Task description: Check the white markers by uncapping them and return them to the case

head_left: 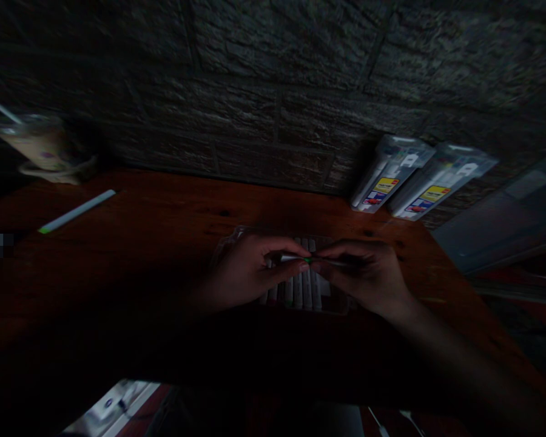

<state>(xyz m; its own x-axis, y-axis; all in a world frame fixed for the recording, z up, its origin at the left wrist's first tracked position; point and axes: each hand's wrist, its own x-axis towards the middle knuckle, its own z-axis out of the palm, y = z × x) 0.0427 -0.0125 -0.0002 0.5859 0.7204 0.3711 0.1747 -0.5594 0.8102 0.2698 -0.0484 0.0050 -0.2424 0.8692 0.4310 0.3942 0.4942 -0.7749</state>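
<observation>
Between my two hands is a white marker [290,258] with a green part in its middle. My left hand [248,267] pinches its left end with thumb and fingertips. My right hand [370,270] is closed on the other side, fingertips meeting those of the left at the green part. Dim light and the fingers hide much of the marker. Directly below the hands lies a clear plastic case [341,305] with several white markers [306,294] side by side in it. Farther left on the table rests another white marker [77,211] with a green end.
Two clear marker boxes [379,176] with yellow labels stand against the stone wall [255,109] at the back right. A drink cup [45,145] with a straw sits in a holder [73,173] at the back left. The wooden table [173,206] is dimly lit.
</observation>
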